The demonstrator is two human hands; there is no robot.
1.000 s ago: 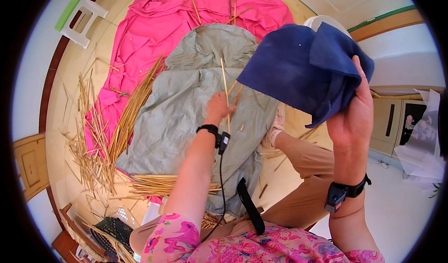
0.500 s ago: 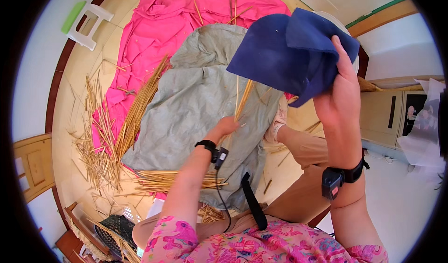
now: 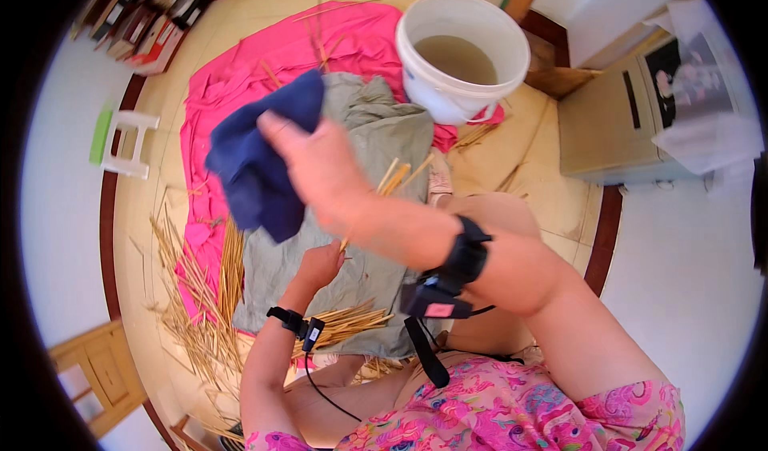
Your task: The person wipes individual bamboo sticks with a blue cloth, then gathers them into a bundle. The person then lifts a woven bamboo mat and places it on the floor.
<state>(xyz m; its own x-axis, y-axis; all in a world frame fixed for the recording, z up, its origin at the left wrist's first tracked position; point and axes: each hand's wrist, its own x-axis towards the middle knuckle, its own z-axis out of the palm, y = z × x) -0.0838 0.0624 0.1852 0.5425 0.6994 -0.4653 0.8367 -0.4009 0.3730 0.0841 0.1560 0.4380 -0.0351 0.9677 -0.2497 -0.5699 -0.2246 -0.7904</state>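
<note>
My right hand [image 3: 324, 167], blurred by motion, grips a dark blue cloth [image 3: 252, 171] that hangs over the left part of the spread. Below it, my left hand [image 3: 322, 265] is closed around a few thin straw stalks [image 3: 392, 181], whose ends point up and away to the right. Part of these stalks is hidden behind my right forearm. Under both hands lies a wrinkled grey-green cloth [image 3: 276, 279], on top of a larger pink cloth [image 3: 232, 79]. More cut stalks [image 3: 348, 323] rest on the grey cloth's near edge, close to my lap.
A white bucket [image 3: 448, 103] with murky liquid stands at the far right. Loose straw [image 3: 188, 315] and a long bundle [image 3: 231, 263] lie at the left. Farther out are a white and green stool [image 3: 128, 139], stacked boxes [image 3: 152, 43] and a beige cabinet [image 3: 600, 131].
My right hand has swung left and down with the blue cloth, across the stalks, uncovering the bucket. My left hand still grips the stalks. The view has shifted.
</note>
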